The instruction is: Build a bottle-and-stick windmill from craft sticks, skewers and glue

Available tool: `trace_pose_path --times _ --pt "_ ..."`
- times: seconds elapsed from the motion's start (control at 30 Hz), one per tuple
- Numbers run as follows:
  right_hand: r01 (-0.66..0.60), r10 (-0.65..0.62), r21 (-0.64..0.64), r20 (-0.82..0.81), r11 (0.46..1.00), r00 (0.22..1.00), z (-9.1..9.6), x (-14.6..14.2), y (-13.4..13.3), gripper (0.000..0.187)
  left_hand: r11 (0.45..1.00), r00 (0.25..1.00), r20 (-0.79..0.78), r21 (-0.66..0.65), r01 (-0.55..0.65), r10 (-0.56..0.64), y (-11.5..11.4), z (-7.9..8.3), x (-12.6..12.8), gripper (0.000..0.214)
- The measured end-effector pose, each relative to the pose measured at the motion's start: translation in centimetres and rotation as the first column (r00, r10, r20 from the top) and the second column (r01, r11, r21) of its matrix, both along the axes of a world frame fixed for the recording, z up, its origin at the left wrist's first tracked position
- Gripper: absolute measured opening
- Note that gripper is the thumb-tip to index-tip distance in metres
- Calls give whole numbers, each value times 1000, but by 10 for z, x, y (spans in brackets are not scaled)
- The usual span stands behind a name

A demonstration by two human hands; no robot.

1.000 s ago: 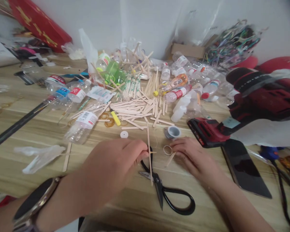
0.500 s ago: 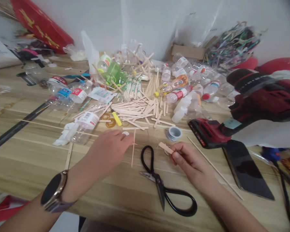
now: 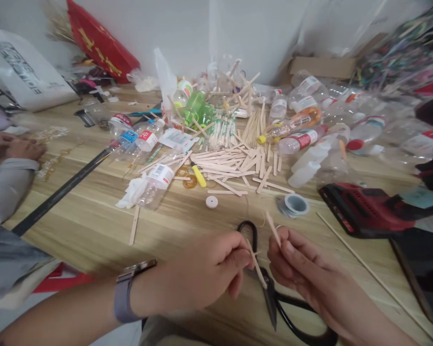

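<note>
My left hand (image 3: pixel 211 271) pinches a thin wooden stick (image 3: pixel 257 265) that slants down over the black scissors (image 3: pixel 274 293). My right hand (image 3: pixel 303 274) is closed on a short flat wooden stick (image 3: pixel 273 228) that points up and left. Both hands meet just above the scissors at the near edge of the wooden table (image 3: pixel 94 216). A watch with a purple strap is on my left wrist.
A heap of flat wooden sticks (image 3: pixel 223 166), skewers and plastic bottles (image 3: pixel 299 139) fills the table's middle. A red power tool (image 3: pixel 364 211) lies right, a roll of wire (image 3: pixel 294 204) and a white disc (image 3: pixel 211 202) ahead. Another person's hand (image 3: pixel 16 146) rests far left.
My left hand pulled back from the table's middle toward me and now pinches a thin stick. My right hand came in to meet it. The view swung left.
</note>
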State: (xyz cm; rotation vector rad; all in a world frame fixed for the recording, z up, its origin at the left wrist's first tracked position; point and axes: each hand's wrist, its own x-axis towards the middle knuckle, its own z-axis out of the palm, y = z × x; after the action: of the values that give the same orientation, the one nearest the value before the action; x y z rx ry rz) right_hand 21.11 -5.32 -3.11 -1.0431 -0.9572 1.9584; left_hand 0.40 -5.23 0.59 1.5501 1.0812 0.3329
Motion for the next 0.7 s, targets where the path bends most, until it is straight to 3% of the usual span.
trace_pose_path --times 0.13,0.33,0.7 --pt "-107 102 -79 -58 991 993 -2 -4 -4 34 985 990 124 -164 -48 69 -4 -17 -3 33" --pt "-97 89 -80 -91 992 992 -3 -3 -6 35 922 951 285 -387 -5 125 -9 -37 2 41" --pt "-129 109 -173 -121 976 987 -5 5 -4 40 894 942 312 -447 29 125 1 -48 12 44"
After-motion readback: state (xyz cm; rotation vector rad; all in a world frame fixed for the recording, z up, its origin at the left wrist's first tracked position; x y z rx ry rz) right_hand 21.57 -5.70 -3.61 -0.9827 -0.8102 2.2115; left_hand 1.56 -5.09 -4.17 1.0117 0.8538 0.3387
